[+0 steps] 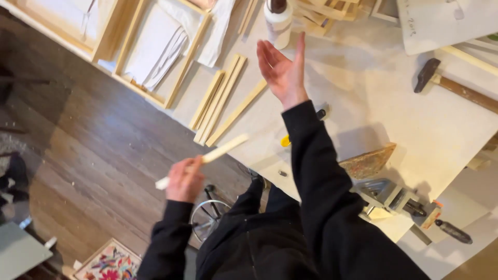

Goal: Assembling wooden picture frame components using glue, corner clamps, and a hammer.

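A pale wooden strip point(205, 159) is gripped in the left hand point(184, 180), low and left of centre in the frame, out over the dark plank floor point(88, 155) and just off the table edge. The fingers are closed around the strip near its lower end; the long axis is seen running from lower left up to upper right, its free tip pointed toward the table and toward the other hand. The strip looks flat, narrow and unpainted, a light cream wood (slightly blurred, so the grain cannot be read).

The right hand point(282, 70) is held up in the upper middle of the frame, above the white table point(363, 103), empty, palm open and fingers straight and close together, thumb apart. Nothing is touched by it. It lies up and to the right of the strip's free end, well apart from it, so the left hand is plainly the nearer one.

Just left of the raised hand, several more wooden slats point(220, 101) are laid side by side on the table, angled much like the held strip. A white bottle point(278, 21) stands beyond the fingertips at the top edge. A hammer point(451, 85) is seen at the upper right, a metal clamp point(394, 199) at the lower right, and what may be a yellow-handled tool point(286, 140) is half hidden beside the right sleeve.
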